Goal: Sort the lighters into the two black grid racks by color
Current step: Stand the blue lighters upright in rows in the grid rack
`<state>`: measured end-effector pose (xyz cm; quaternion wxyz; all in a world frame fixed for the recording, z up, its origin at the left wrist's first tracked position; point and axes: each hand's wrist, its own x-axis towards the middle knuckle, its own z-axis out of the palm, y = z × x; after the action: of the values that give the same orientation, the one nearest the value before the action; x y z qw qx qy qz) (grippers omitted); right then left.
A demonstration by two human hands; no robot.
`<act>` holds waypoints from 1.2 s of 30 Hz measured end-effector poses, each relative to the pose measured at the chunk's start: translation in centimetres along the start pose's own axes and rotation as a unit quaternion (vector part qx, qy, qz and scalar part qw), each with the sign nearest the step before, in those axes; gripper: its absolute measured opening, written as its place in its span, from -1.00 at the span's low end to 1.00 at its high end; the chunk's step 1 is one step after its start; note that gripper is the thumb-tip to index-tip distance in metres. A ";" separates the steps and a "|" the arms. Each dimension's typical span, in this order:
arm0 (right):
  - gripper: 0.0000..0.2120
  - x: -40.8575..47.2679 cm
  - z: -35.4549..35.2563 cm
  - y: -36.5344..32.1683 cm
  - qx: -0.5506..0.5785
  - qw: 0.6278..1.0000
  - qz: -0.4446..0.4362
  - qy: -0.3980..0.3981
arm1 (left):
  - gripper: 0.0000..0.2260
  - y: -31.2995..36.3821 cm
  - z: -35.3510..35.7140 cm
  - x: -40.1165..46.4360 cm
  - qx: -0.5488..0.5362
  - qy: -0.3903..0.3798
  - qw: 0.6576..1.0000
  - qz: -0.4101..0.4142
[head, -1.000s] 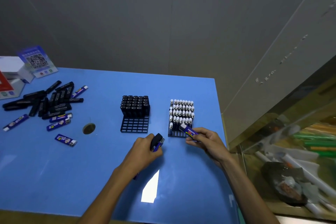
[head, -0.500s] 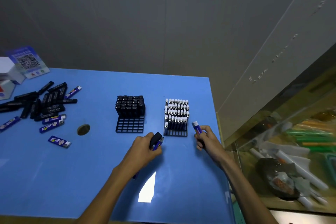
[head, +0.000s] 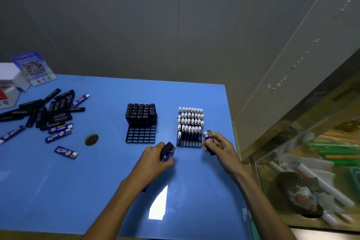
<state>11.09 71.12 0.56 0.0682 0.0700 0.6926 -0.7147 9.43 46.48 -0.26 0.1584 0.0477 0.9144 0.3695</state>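
At a blue table (head: 58, 191), we see the person's right hand (head: 220, 148) pinching one blue lighter (head: 208, 137) upright, white cap on top, just beside the near right corner of the right-hand rack (head: 190, 143), whose far rows are filled with white-capped blue lighters (head: 190, 121) and whose nearest row stands open. The left hand (head: 153, 160) is curled around a small bundle in front of the gap between the two racks; we make out a black lighter (head: 166, 149) and a second blue lighter (head: 171, 154) poking from the fist, though how many it grips in all we cannot tell. The left-hand rack (head: 140, 136) carries black lighters (head: 141, 113) in its far half, with bare cells nearer us. Well apart, at the table's far left, we note a loose heap of black lighters (head: 48, 112) and several stray blue ones (head: 66, 152), lying flat. Behind them a white box (head: 9, 74) and a QR-code card (head: 34, 68) stand by the wall.
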 end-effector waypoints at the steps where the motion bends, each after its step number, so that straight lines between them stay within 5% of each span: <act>1: -0.85 0.0 0.1 -0.1 -0.002 1.000 0.002 0.001 | -0.81 0.0 0.0 0.0 -0.001 0.000 1.000 0.000; 11: -0.92 1.6 -0.8 0.8 -0.094 0.987 -0.015 0.133 | -0.80 -0.3 -0.2 0.3 -0.004 0.000 1.000 0.002; 26: -0.92 4.9 -1.2 2.2 -0.323 0.933 -0.084 0.136 | -0.81 0.3 -0.4 1.7 0.000 0.014 1.000 0.013; 30: -0.81 5.6 -1.1 2.8 -0.332 0.924 -0.099 0.159 | -0.81 0.2 -0.5 2.1 0.006 0.014 1.000 0.010; 36: -0.90 6.1 -0.7 3.1 -0.342 0.916 -0.103 0.180 | -0.81 0.1 -0.7 2.5 0.017 0.016 1.000 0.004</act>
<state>5.71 71.72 -3.66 -0.1119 0.0976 0.8989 -0.4122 6.81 46.56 -0.34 0.1416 0.0487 0.9227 0.3554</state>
